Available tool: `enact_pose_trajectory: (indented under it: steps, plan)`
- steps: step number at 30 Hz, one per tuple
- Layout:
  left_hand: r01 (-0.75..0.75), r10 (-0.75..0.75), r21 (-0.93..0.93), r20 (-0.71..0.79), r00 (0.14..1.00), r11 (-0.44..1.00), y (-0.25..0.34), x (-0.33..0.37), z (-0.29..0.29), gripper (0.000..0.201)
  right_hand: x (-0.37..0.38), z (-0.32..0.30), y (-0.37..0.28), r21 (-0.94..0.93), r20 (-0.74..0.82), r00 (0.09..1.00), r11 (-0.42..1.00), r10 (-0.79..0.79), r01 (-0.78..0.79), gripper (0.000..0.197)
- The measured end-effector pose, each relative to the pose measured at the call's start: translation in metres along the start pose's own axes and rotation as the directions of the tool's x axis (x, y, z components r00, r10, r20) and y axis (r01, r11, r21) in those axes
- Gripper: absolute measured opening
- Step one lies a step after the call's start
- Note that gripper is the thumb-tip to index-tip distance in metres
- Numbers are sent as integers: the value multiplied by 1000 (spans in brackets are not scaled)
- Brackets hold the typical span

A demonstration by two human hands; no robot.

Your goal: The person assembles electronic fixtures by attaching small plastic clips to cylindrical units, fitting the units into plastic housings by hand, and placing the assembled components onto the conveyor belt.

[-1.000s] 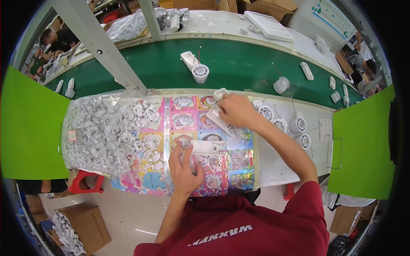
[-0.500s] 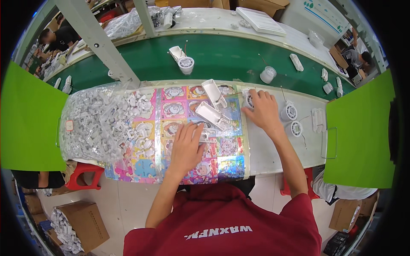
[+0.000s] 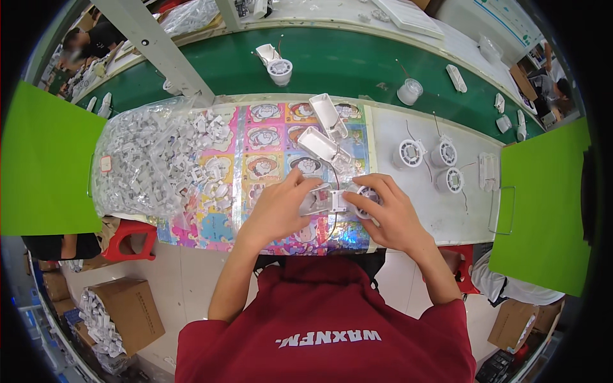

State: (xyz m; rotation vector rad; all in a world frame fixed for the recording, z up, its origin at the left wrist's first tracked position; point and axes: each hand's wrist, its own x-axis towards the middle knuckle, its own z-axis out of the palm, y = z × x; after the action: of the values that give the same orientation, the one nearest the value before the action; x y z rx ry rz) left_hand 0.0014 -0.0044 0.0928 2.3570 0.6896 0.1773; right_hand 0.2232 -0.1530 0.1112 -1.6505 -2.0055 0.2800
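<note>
In front of my chest, my left hand (image 3: 276, 207) grips a clear and white plastic housing (image 3: 314, 200) between thumb and fingers. Facing it, my right hand (image 3: 397, 216) has its fingers around a round white unit with a spoked, fan-like face (image 3: 366, 200). A small white bracket (image 3: 338, 201) sits between the two parts, and the pieces touch or nearly touch there. A thin dark wire (image 3: 334, 223) runs beside the bracket. Just beyond my hands, two white trough-shaped shells (image 3: 319, 144) lie on the colourful printed mat (image 3: 262, 167).
Three similar round units (image 3: 409, 153) with wires stand on the white tabletop at right, beside a white casing (image 3: 489, 171). A plastic bag of small white parts (image 3: 137, 169) spills onto the mat at left. Beyond runs a green conveyor belt (image 3: 345, 70); green panels (image 3: 543, 210) flank both sides.
My right hand has come left and toward me from the white tabletop, bringing a round unit to the housing in my left hand. A unit it covered now shows. The view has shifted slightly.
</note>
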Motion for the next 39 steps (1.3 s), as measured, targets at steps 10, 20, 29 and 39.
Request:
enact_pose_trajectory:
  steps: [10, 20, 29, 39]
  plan:
    - [-44, 45, -81, 18, 999, 996, 11, 0, -4, 67, 4, 8, -14, -280, -30, 984, 946, -178, 163, 52]
    - [31, -56, -299, -73, 996, 954, 10, -3, 11, 37, 7, 5, -21, -301, 13, 984, 938, -178, 173, 47]
    - [26, -80, -451, -101, 992, 892, -4, -8, 12, 36, 14, 10, -16, -319, -19, 958, 910, -285, 264, 46]
    - [-37, -132, -219, -706, 695, 975, -51, -2, 62, 41, 138, -6, 118, -233, -371, 894, 907, 250, -350, 58]
